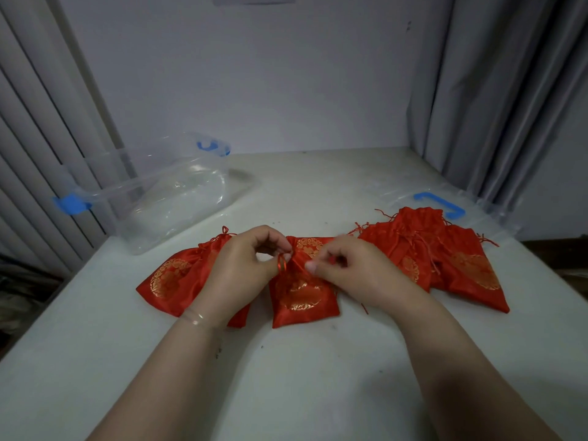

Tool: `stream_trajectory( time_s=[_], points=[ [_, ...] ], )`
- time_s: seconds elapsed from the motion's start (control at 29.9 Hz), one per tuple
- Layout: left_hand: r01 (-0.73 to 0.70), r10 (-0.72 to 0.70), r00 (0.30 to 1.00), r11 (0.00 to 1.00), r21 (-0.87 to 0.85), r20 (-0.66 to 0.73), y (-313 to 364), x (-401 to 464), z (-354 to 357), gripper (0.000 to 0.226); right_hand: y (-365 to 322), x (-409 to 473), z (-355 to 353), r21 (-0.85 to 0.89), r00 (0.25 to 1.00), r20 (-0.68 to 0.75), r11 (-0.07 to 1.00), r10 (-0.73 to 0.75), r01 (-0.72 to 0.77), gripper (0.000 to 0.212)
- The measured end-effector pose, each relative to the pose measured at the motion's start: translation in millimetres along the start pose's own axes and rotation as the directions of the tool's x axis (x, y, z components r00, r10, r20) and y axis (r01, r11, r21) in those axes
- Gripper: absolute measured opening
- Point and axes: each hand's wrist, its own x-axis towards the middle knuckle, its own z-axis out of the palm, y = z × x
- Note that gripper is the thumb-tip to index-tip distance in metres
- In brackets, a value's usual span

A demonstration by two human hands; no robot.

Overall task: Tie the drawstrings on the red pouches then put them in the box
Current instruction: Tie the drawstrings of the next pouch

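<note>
Both hands work the middle pouch (304, 294), which lies on the white table (286, 377): the left hand (241, 265) pinches a loop of its red drawstring (282, 264), and the right hand (343, 268) pinches the other end at the gathered neck. The knot looks unfinished. 1 pouch (168, 281) lies at left, a pile of pouches (445, 259) at right — none is in the clear box (165, 192) yet, so most of the job seems left.

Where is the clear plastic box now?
In the head view, the clear plastic box stands on the table's far left, beyond the left hand.
</note>
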Motion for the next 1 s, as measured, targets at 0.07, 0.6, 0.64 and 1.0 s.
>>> stream_trajectory(
  time_s=[0.07, 0.6, 0.64, 1.0],
  points=[
    [-0.078, 0.077, 0.997, 0.996, 0.052, 0.017, 2.4, -1.9, 2.4, 0.030, -3.8, 2.4, 0.9, 0.060, 0.981, -0.146, 0.988, -0.130, 0.140, 0.010],
    [-0.501, 0.557, 0.824, 0.801, 0.326, -0.103, -3.1, -4.6, 20.1, 0.007, -8.3, 1.8, 1.1, 0.420, 0.999, -0.018, 0.907, -0.027, 0.032, 0.022],
    [-0.498, 0.558, 0.823, 0.799, 0.337, -0.106, -4.6, -4.6, 20.0, 0.007, -7.6, 1.7, 0.6, 0.412, 1.000, -0.006, 0.911, -0.024, 0.024, 0.021],
    [-0.326, 0.426, 0.900, 0.800, 0.504, -0.095, 0.7, -5.6, 12.2, 0.006, 1.7, 4.4, 1.3, 0.018, 0.965, -0.254, 0.998, 0.067, -0.065, 0.011]
  ],
)
